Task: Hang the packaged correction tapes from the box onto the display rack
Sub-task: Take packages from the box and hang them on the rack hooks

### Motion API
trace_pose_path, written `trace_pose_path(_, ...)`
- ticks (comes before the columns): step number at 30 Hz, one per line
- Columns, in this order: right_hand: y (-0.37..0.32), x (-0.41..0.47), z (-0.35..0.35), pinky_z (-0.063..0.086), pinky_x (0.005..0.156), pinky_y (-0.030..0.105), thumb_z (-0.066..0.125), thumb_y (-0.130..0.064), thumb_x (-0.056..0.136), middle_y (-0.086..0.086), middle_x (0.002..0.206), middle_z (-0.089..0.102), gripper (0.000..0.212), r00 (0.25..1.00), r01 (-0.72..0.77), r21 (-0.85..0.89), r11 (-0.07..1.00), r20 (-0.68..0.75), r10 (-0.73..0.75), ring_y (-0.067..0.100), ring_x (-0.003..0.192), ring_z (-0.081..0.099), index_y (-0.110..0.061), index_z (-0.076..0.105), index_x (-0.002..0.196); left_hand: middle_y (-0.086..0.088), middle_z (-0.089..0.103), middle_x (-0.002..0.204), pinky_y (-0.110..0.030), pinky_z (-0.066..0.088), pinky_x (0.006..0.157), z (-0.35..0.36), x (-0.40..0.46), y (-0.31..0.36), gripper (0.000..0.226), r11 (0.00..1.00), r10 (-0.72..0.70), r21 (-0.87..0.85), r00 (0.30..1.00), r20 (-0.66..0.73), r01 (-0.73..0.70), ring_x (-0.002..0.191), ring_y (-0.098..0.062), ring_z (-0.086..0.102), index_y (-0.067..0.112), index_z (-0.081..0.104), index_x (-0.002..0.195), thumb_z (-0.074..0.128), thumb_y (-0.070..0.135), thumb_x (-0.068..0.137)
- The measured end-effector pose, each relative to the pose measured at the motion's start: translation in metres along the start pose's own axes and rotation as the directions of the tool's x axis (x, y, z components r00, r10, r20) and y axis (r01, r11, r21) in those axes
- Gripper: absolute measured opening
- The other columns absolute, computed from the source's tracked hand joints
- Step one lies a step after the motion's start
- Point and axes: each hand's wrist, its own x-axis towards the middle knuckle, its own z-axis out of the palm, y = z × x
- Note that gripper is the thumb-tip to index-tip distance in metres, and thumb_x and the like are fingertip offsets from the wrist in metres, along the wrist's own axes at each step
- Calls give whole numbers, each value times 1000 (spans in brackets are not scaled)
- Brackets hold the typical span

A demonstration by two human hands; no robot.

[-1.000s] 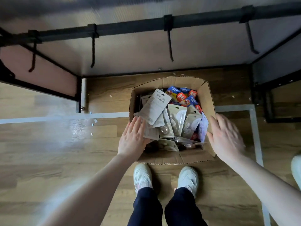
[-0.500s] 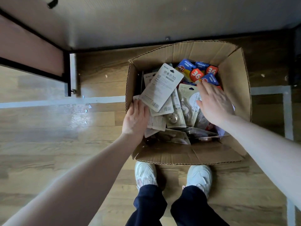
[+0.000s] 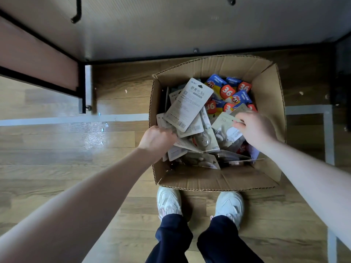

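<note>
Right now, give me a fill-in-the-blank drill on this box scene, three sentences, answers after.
1. The packaged correction tapes lie in an open ____ box.
2. The red circles on the blue packs show the number ____.
3. The right hand and left hand both reach ____ the box.

Missing words: cardboard; 36; into

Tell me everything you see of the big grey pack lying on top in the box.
The grey pack is a flat, pale card with rounded corners, printed with "36", small text and a barcode near its lower end. It lies tilted on top of the pile in the cardboard box, back side up. Neither the left hand nor the right hand holds it.
</note>
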Motion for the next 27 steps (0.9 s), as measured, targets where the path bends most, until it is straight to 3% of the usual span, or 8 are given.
trace_pose_path(1, 3, -5, -5, 37, 55, 34, 56, -20, 90, 11, 88, 63, 17, 1000, -11, 8, 1000, 5, 11, 30, 74, 52, -6, 62, 82, 8, 56, 62, -17, 35, 49, -7, -3, -2, 20, 997, -7, -76, 1000, 24, 9, 57, -13, 58, 24, 68, 76, 74, 9, 64)
trace_pose_path(3, 5, -15, -17, 46, 60, 37, 59, -22, 89, 12, 87, 64, 19, 999, -44, 56, 997, -13, 45, 31, 74, 55, -5, 67, 86, 4, 63, 90, -25, 39, 61, -14, -5, -5, 12, 966, -85, -238, 994, 74, 100, 83, -18, 61, 22, 62, 100, 55, 26, 92)
trace_pose_path(5, 2, -25, -32, 49, 64, 42, 59, -21, 88, 14, 89, 64, 20, 996, -78, 122, 989, -41, 84, 33, 77, 57, -3, 68, 89, -1, 63, 96, -27, 36, 62, -30, -9, -8, 19, 902, -156, -388, 981, 113, 188, 86, -22, 58, 17, 59, 96, 48, 33, 95)
trace_pose_path(8, -4, -37, -55, 49, 63, 39, 58, -22, 90, 13, 94, 65, 20, 990, -114, 128, 985, -70, 123, 32, 79, 58, -6, 69, 94, -3, 61, 88, -28, 31, 59, -53, -19, -13, 22, 831, -246, -512, 969, 14, 218, 72, -19, 47, 16, 57, 88, 50, 36, 94)
trace_pose_path(13, -21, -51, -100, 32, 54, 30, 55, -23, 92, 8, 93, 62, 19, 987, -121, 83, 989, -100, 129, 27, 80, 54, -10, 69, 96, -3, 64, 87, -28, 35, 57, -94, -38, -24, 28, 824, -274, -513, 962, 10, 240, 79, -27, 59, 13, 53, 90, 48, 40, 95)
trace_pose_path(17, -42, -68, -140, 23, 48, 26, 52, -22, 94, 0, 83, 51, 20, 985, -107, 56, 993, -132, 114, 20, 73, 47, -10, 67, 94, -3, 60, 93, -31, 36, 63, -129, -60, -33, 20, 903, -213, -369, 975, 61, 220, 89, -28, 58, 16, 50, 94, 44, 35, 97)
trace_pose_path(21, -63, -84, -181, 22, 48, 24, 51, -23, 94, -1, 84, 53, 21, 982, -69, 18, 997, -177, 71, 18, 73, 46, -10, 68, 96, -2, 63, 108, -34, 44, 71, -155, -85, -46, 18, 911, -188, -360, 980, 73, 201, 95, -26, 59, 19, 57, 106, 43, 22, 95)
trace_pose_path(27, -103, -107, -241, 25, 48, 25, 57, -25, 91, 1, 82, 59, 18, 965, 1, -21, 1000, -261, -7, 22, 72, 52, -12, 70, 90, 6, 63, 108, -28, 47, 73, -210, -132, -71, 22, 925, -203, -344, 976, -77, 165, 96, -18, 59, 24, 64, 107, 47, 33, 95)
